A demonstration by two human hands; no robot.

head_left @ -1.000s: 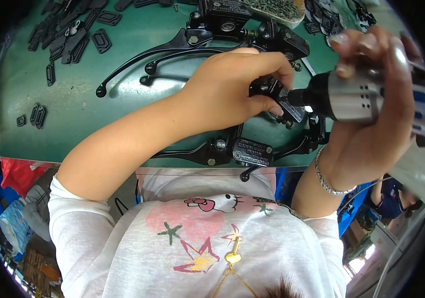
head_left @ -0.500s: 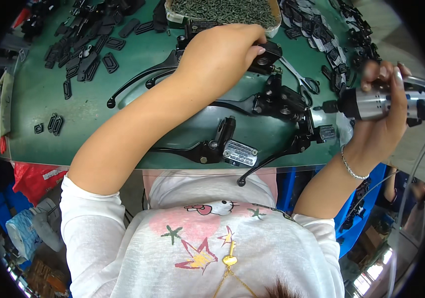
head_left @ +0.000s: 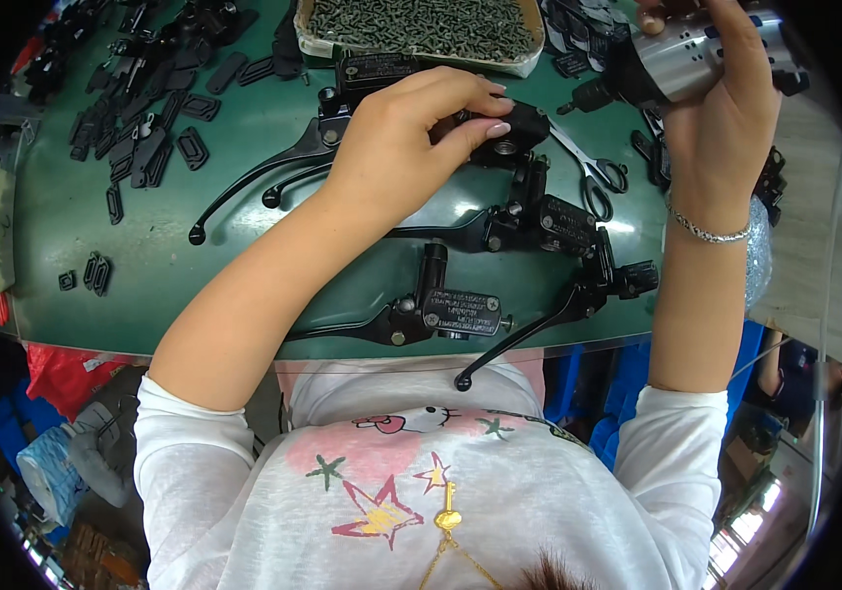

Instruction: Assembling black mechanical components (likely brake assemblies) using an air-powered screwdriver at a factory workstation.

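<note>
My left hand [head_left: 411, 143] is closed over a black brake master cylinder [head_left: 529, 126], thumb and fingers on its reservoir; part of it is hidden under the hand. Beside it lies another black brake lever assembly [head_left: 283, 162], its curved lever pointing left. In my right hand [head_left: 725, 123], at the upper right, is a silver and black electric screwdriver [head_left: 691, 59], its bit [head_left: 570, 106] pointing left near the reservoir. Nearer me rest more brake lever assemblies: one in the middle [head_left: 566, 226], one with a printed lid [head_left: 462, 313], and one slanting over the table edge [head_left: 539, 329].
A tray of small dark screws [head_left: 421, 28] stands at the far side. Scissors [head_left: 590, 172] lie right of the reservoir. Flat black gaskets and covers [head_left: 160, 128] are scattered at the left. A clear bubble-wrap bag [head_left: 759, 256] sits by my right forearm.
My right hand has brought the screwdriver up and to the left, its bit now closer to the reservoir. My left hand stays on the part, with its fingers shifted slightly. The whole view has shifted a little.
</note>
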